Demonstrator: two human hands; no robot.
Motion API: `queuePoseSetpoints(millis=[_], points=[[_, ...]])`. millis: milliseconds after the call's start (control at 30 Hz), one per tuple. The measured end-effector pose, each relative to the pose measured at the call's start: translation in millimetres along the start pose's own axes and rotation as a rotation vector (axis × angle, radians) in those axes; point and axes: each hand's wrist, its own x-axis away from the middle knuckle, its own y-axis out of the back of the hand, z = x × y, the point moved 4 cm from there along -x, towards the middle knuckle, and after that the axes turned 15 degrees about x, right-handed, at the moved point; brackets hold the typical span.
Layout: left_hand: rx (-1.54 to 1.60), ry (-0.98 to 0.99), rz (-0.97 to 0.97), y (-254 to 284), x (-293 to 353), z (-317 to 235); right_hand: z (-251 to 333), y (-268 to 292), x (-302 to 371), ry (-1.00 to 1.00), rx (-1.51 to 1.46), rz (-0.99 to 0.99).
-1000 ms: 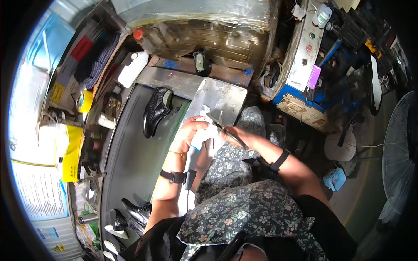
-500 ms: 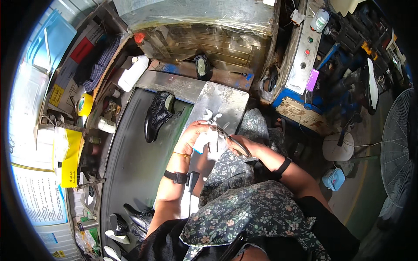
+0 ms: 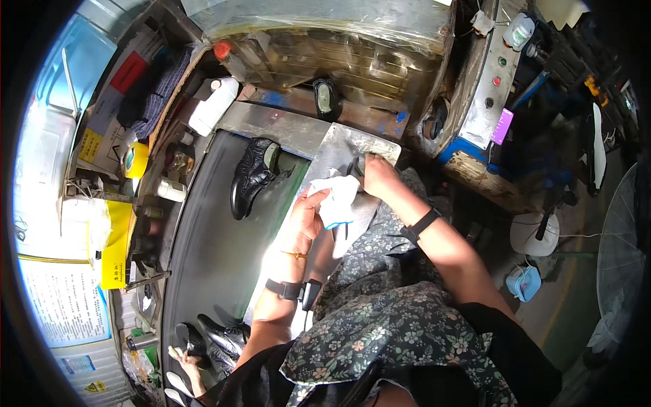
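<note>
The left hand (image 3: pixel 305 217) is clenched around a white cloth (image 3: pixel 337 200) with a blue edge, bunched up and held just above the lap, right at the near edge of the metal work plate (image 3: pixel 325 152). The right hand (image 3: pixel 376 175) is out on that plate with its fingers curled over something small and dark; I cannot tell what it is, nor whether the hand grips it or merely presses on it, because the fingers hide it. One black shoe (image 3: pixel 251 178) lies on the dark conveyor belt (image 3: pixel 210 251) to the left, well apart from both hands, toe pointing down the belt (a second pair sits far lower, near another person's hand at the bottom edge). As I read it, this is the wiping step: cloth ready in one hand, the small dark piece being fetched with the other. The next move seems to call for bringing cloth and piece together, the left hand keeping the wad firm while the right turns the piece against it.
</note>
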Motion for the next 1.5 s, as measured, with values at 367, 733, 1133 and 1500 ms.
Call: queuePoseSetpoints(millis=[367,733,1133,1500], points=[[0.221,-0.225,0.038,-31,21,34,1,4,95,0.144,-1.858,0.234],[-0.523,-0.792,-0.156,-84,58,57,-23,55,131,0.28,-1.403,-0.283],[-0.368,-0.345,0.243,-97,38,105,-64,73,172,0.322,-0.471,-0.645],[-0.769,-0.347,0.558,-116,38,105,-100,68,127,0.016,-1.419,0.099]])
